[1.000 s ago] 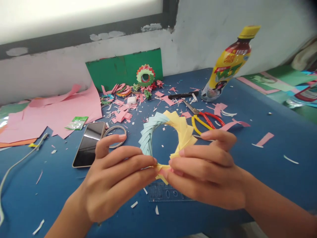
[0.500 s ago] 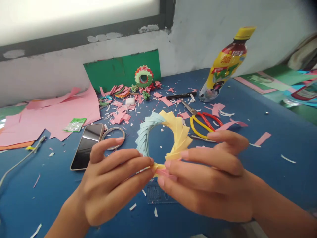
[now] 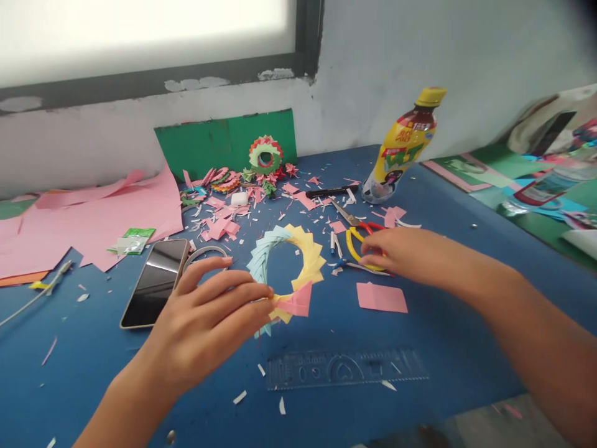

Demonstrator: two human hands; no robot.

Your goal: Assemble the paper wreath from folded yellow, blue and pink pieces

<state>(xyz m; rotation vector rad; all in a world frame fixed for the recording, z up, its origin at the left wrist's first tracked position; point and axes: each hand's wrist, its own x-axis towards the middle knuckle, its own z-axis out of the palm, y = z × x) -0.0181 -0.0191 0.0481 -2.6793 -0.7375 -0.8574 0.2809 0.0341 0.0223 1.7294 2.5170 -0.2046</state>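
Observation:
My left hand (image 3: 209, 323) pinches the lower left of a paper ring (image 3: 308, 255) folded from overlapping light blue and yellow pieces. A pink folded piece (image 3: 298, 301) sits at the ring's lower end, beside the fingertips. My right hand (image 3: 396, 252) is off the ring, its fingers loosely bent and partly apart over the handles of scissors (image 3: 353, 249), one yellow and one red. Whether they touch is unclear. A thin metal tool with a blue part (image 3: 359, 267) lies just below the scissors. Nearby is a pink paper rectangle (image 3: 382, 298).
A clear ruler (image 3: 347, 368) lies in front. On the left are a phone (image 3: 156, 283), a roll of tape (image 3: 205, 251) and pink sheets (image 3: 112, 218). Paper scraps, a finished ring (image 3: 265, 155), a black pen (image 3: 331, 191) and a drink bottle (image 3: 403, 146) stand or lie farther back.
My right hand has let go of the ring and moved right to the scissors. The left hand still holds the ring. The pink piece, ruler and pink rectangle are now uncovered.

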